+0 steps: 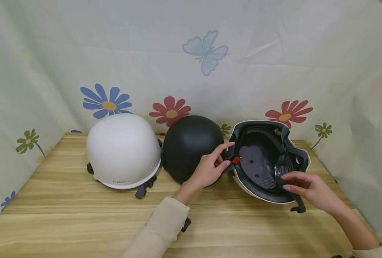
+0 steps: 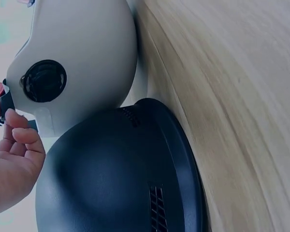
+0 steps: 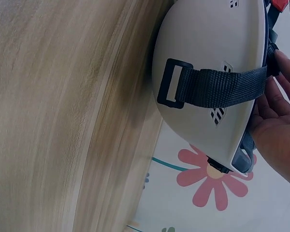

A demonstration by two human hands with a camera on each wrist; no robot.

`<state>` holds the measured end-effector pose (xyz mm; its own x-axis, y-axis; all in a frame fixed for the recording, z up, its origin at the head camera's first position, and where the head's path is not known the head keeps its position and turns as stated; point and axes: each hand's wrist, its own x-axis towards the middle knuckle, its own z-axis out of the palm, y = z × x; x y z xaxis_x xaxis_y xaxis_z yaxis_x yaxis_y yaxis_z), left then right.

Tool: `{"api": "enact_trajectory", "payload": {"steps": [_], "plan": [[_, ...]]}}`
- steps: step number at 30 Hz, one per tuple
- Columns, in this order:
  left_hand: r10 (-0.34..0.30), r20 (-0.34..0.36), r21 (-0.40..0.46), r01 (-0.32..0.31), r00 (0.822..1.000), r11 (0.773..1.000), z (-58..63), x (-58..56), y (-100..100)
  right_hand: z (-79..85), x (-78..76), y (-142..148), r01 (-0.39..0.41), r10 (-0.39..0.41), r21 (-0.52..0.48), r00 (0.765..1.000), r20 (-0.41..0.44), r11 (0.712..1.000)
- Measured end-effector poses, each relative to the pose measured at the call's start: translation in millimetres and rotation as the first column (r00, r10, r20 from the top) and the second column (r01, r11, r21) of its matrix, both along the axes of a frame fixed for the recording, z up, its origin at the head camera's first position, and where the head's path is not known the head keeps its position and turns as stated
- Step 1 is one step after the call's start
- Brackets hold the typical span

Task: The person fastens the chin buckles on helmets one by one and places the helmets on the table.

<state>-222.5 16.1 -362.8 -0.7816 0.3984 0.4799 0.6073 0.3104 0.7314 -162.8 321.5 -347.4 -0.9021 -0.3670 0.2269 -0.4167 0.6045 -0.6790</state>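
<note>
An upturned white helmet (image 1: 253, 166) lies on the table at the right, its black padded inside facing up. At its left rim my left hand (image 1: 208, 168) pinches a black strap buckle with a red tab (image 1: 237, 160) between thumb and fingers. My right hand (image 1: 313, 188) reaches over the near right rim and pinches a black buckle end (image 1: 279, 181) on the other strap. In the right wrist view, that black webbing strap (image 3: 227, 87) hangs over the outside of the shell, with a rectangular slider (image 3: 170, 83) at its end. The fingers partly hide both buckle pieces.
A black helmet (image 1: 192, 143) sits dome up just left of the upturned one, behind my left forearm. Another white helmet (image 1: 123, 150) stands further left, its strap end (image 1: 146, 187) on the wooden table (image 1: 81, 222). A flowered curtain (image 1: 242, 82) hangs behind.
</note>
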Motion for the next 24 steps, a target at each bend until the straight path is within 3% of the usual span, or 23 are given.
{"api": "enact_trajectory", "payload": {"steps": [8,24], "plan": [[0.004,0.040,-0.057,-0.002,0.999,0.998,1.9,-1.0,-0.9,2.0,0.2,-2.3,0.015,-0.016,0.011,1.000,0.006,1.000],[0.115,-0.047,0.036,-0.113,0.992,0.993,-0.5,-1.3,2.2,3.5,-0.9,-4.3,0.025,-0.024,0.018,0.997,-0.078,1.000]]}}
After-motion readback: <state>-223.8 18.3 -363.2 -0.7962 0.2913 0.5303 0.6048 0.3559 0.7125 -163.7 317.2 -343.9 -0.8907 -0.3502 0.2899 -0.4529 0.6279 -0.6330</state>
